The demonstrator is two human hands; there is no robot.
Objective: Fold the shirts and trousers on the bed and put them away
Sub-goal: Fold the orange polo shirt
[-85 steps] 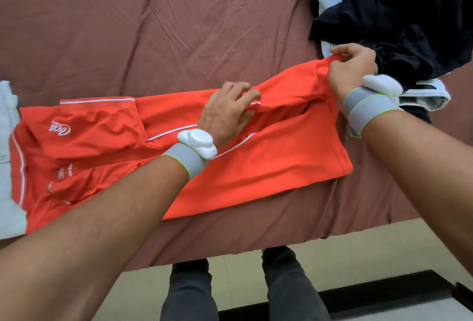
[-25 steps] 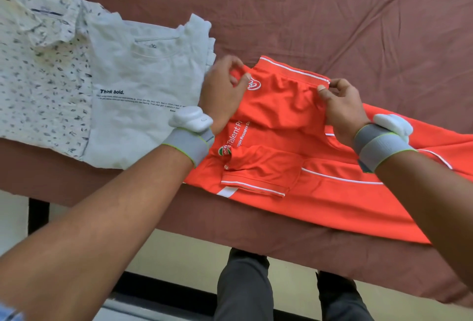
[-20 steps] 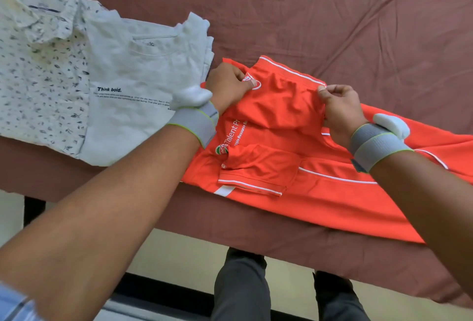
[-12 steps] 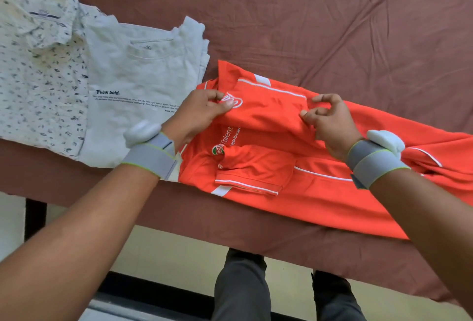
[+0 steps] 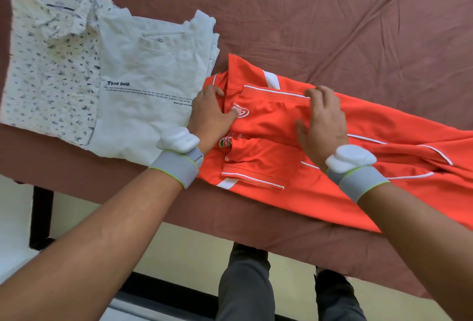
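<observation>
Left hand (image 5: 208, 113) and right hand (image 5: 323, 121) press flat, ungripping, on orange shirt (image 5: 268, 126); lifting off risks sleeve springing open.

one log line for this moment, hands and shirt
left hand: pressing orange shirt | right hand: flat on folded sleeve | stage: folding, unfinished

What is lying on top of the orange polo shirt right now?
Both hands rest on the orange polo shirt: the left hand near the collar, the right hand flat on the folded-in sleeve. The fabric beneath them is hidden, as is the brown bedsheet underneath.
</observation>
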